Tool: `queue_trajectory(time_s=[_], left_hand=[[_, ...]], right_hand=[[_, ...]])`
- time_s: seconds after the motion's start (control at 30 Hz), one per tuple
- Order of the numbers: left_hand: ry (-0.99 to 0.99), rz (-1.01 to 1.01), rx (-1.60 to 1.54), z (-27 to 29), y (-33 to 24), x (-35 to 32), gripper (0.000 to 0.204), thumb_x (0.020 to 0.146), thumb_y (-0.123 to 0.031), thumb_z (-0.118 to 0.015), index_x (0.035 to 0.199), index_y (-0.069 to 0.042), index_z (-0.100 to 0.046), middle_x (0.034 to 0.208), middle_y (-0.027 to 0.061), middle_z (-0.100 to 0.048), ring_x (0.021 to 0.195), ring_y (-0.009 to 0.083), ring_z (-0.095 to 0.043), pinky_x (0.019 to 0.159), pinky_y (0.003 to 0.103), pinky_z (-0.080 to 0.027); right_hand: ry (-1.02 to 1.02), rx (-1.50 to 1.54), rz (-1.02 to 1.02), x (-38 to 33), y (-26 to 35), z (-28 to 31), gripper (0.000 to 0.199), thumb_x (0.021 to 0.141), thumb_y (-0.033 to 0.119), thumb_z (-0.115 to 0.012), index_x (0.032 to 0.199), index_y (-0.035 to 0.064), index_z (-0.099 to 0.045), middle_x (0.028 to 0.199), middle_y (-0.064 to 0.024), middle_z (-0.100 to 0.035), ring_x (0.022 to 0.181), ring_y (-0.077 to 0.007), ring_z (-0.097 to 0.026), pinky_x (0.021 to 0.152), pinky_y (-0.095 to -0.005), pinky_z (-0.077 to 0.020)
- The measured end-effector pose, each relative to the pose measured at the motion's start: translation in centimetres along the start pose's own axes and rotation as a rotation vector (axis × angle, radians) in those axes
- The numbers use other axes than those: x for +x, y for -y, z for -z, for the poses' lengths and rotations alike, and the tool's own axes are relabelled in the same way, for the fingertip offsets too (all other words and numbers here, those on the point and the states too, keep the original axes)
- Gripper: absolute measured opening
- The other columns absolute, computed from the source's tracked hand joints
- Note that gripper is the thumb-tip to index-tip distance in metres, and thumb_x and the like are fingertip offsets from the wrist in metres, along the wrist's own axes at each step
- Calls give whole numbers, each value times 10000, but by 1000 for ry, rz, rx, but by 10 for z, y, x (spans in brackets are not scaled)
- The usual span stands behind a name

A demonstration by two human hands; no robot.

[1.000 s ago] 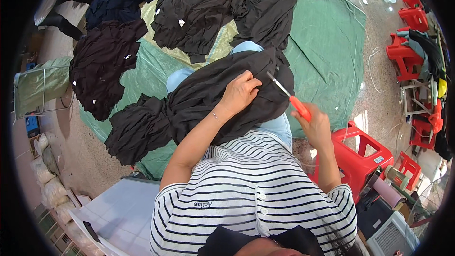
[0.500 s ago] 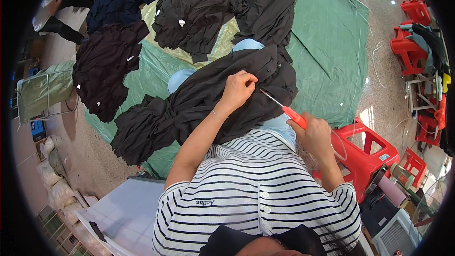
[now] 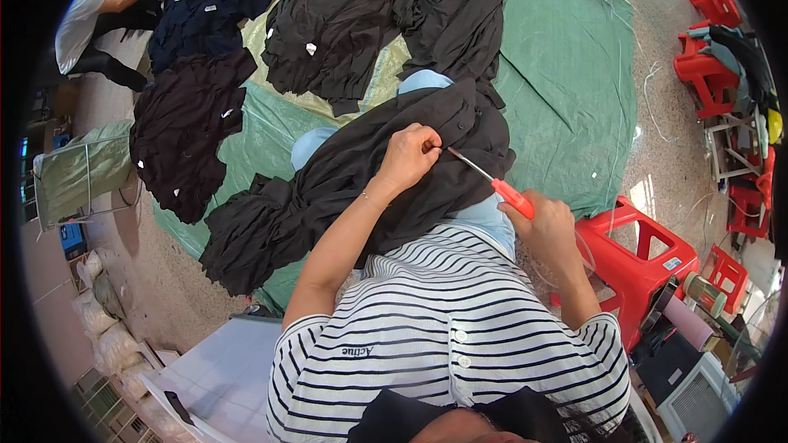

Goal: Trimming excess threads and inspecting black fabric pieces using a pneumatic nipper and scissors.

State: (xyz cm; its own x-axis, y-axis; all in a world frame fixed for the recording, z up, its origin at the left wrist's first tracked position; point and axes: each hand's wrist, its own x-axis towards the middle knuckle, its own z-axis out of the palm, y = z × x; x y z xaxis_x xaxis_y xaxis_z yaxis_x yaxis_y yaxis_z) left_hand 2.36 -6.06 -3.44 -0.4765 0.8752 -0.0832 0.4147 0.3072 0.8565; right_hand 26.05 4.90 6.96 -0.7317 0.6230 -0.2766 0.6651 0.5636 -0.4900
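Note:
A black buttoned garment (image 3: pixel 419 189) lies bunched across my lap, over light blue trousered knees. My left hand (image 3: pixel 409 157) is closed on it, thumb and fingers pinching at its upper surface; whether a thread is in the pinch is too small to tell. My right hand (image 3: pixel 548 226) is wrapped round the orange-red handle of a soldering iron (image 3: pixel 512 198), its thin metal shaft slanting up and left. The tip is beside the left fingertips, close above the cloth. A pale cord runs near my right wrist.
Black garments (image 3: pixel 336 25) and dark maroon ones (image 3: pixel 189 127) lie heaped on a green sheet (image 3: pixel 566 90). A red stool (image 3: pixel 636 258) stands close at my right, more red stools (image 3: pixel 706 74) beyond. A co-worker (image 3: pixel 90 25) bends at far left; another person's hand shows at the top.
The soldering iron's tip has moved slightly left and up, nearer my left fingertips. My left hand keeps its pinch. The co-worker at far left shows more, an arm reaching toward the dark garments.

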Motion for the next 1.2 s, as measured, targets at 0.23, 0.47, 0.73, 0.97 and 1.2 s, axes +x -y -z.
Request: queue_trajectory(time_s=[0.23, 0.47, 0.73, 0.97, 1.2], left_hand=[[195, -329, 203, 4, -26, 47, 177, 796, -29, -652, 973, -32, -662, 944, 124, -572, 842, 352, -607, 755, 411, -496], [219, -273, 309, -5, -17, 62, 93, 749, -38, -613, 829, -9, -652, 878, 167, -620, 829, 374, -632, 741, 450, -511], [161, -242, 222, -5, -12, 58, 79, 759, -22, -602, 812, 17, -645, 848, 193, -641, 813, 387, -635, 752, 451, -515], [120, -234, 228, -8, -9, 57, 84, 767, -12, -595, 835, 8, -640, 850, 195, -641, 818, 394, -633, 738, 454, -511], [417, -275, 236, 26, -51, 33, 295, 768, -221, -752, 968, -31, -648, 943, 106, -640, 982, 325, -607, 826, 412, -494]], right_hand=[[-175, -22, -88, 2, -11, 8, 348, 847, 390, -706, 861, 46, -651, 650, -185, -615, 629, -406, -611, 553, -468, -453], [-95, 9, -118, 3, -6, 8, 401, 840, 416, -700, 821, 21, -635, 702, -195, -648, 644, -406, -635, 577, -487, -474], [-103, 22, -94, 5, -7, 0, 428, 844, 434, -692, 771, 17, -634, 581, -208, -575, 576, -431, -582, 526, -491, -430], [-92, 27, -95, 9, -7, -4, 429, 853, 437, -688, 785, 17, -635, 587, -217, -577, 590, -436, -587, 528, -489, -433], [-256, 45, -168, 1, -22, 7, 400, 846, 424, -703, 864, 30, -643, 741, -202, -646, 671, -424, -629, 581, -479, -474]])
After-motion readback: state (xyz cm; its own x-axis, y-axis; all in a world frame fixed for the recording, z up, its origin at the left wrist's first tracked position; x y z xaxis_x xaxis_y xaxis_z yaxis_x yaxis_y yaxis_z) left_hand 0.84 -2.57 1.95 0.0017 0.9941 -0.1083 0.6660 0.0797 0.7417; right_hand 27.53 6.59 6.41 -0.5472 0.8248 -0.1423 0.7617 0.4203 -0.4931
